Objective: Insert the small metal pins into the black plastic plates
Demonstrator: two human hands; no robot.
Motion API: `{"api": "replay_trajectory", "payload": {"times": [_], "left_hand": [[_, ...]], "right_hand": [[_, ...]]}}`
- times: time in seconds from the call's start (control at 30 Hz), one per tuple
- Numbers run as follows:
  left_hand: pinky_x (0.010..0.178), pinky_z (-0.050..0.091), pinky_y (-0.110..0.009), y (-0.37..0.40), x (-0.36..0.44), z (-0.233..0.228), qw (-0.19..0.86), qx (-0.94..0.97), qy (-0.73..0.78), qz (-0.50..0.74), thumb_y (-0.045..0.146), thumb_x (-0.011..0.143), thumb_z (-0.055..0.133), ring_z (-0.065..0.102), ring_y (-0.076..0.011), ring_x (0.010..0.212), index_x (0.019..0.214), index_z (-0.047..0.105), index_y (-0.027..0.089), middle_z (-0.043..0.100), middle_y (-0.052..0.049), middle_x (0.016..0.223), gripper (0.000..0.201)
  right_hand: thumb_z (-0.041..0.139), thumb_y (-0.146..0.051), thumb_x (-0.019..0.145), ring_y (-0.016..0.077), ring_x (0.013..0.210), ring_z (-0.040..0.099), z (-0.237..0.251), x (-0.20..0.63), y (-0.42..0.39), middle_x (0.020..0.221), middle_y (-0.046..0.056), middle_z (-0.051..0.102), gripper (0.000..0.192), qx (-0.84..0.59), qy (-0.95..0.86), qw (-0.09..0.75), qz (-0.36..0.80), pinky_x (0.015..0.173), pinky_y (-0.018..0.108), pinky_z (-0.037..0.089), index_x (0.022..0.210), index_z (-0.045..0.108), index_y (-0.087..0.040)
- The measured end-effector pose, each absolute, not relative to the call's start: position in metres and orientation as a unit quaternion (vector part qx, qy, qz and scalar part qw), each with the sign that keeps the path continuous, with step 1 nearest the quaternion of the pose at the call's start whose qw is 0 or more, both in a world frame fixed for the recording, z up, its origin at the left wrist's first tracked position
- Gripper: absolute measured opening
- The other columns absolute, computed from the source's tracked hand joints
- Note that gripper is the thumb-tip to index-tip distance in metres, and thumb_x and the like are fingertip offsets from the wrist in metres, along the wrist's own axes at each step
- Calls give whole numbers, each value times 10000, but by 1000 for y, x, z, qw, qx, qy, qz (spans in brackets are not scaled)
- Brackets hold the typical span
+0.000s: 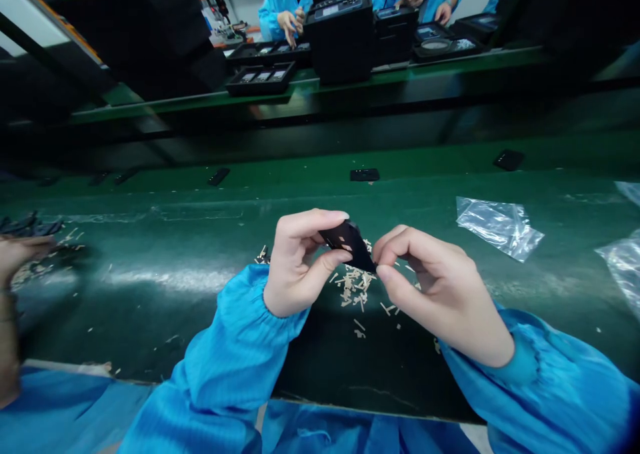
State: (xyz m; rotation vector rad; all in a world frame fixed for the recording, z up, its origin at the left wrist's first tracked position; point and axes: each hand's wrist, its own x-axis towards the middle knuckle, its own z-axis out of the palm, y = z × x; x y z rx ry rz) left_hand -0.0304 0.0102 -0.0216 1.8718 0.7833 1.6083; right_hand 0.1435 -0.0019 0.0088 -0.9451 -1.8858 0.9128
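Much of the small black part (349, 242) is hidden behind my fingers, so I cannot make out its full shape; only a flat dark piece with a few small openings shows between my hands. My left hand (295, 264) pinches its left end between thumb and forefinger, and my right hand (440, 294) closes on its lower right corner, so both hands are clamped on the one part, held just above the green belt (200, 267). Below it lies a scatter of pale slivers (356, 289), too many and too small to count. Three clear plastic bags (497, 226) lie to the right, two of them cut off by the frame. Another person's hand (20, 251) enters at the left edge, beside a dark heap that I cannot identify. Three small black pieces (364, 175) rest farther along the belt.
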Motion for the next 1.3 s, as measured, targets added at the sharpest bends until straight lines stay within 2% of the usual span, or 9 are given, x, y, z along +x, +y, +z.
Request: {"api": "replay_trajectory", "payload": {"times": [0.2, 0.33, 0.5, 0.57, 0.73, 1.0, 1.3], "left_hand": [[626, 554, -265, 16, -33, -22, 321, 716, 224, 578, 48, 768, 576, 631, -132, 783, 1150, 410, 303, 560, 12, 907, 489], [603, 559, -257, 16, -33, -22, 345, 708, 218, 577, 58, 767, 580, 626, -124, 756, 1146, 405, 317, 547, 15, 904, 492], [571, 560, -255, 15, -32, -23, 389, 693, 236, 559, 150, 783, 590, 618, -126, 719, 1148, 381, 334, 544, 9, 883, 459], [565, 553, -242, 15, -30, -23, 412, 681, 237, 557, 171, 785, 592, 614, -121, 705, 1144, 388, 327, 548, 6, 874, 441], [569, 535, -222, 14, -25, -22, 468, 631, 265, 559, 233, 770, 620, 592, -101, 666, 1122, 412, 303, 547, 3, 871, 415], [552, 508, -220, 9, -16, -22, 518, 573, 298, 561, 295, 754, 637, 565, -91, 622, 1110, 424, 294, 544, 4, 848, 415], [563, 494, -209, 4, -10, -22, 568, 490, 318, 579, 221, 721, 652, 572, -94, 663, 1079, 431, 281, 548, 7, 870, 425]], "right_hand": [[494, -49, 747, 124, 657, 509, 12, 142, -2, 703, 1, 522, 163, -359, -742, 396, 404, 581, 249, 417, 688, 465, -197], [512, -59, 742, 101, 625, 492, 11, 143, 0, 710, -7, 512, 175, -343, -693, 389, 501, 553, 224, 410, 661, 433, -194], [528, -187, 817, 95, 628, 449, 6, 146, 5, 739, -4, 487, 70, -281, -612, 378, 635, 542, 218, 386, 770, 477, -187], [533, -221, 832, 84, 604, 412, 4, 146, 6, 711, -15, 462, 93, -266, -594, 373, 660, 527, 212, 358, 764, 484, -181], [536, -262, 843, 80, 582, 379, 2, 143, 5, 690, -25, 430, 137, -274, -598, 368, 657, 506, 209, 322, 753, 471, -181], [510, -307, 856, 96, 598, 380, -2, 142, 3, 693, -19, 426, 161, -288, -614, 391, 623, 519, 225, 334, 758, 453, -192], [475, -311, 878, 99, 603, 349, -7, 138, 1, 700, -29, 388, 160, -302, -603, 410, 613, 526, 221, 320, 768, 425, -207]]}}
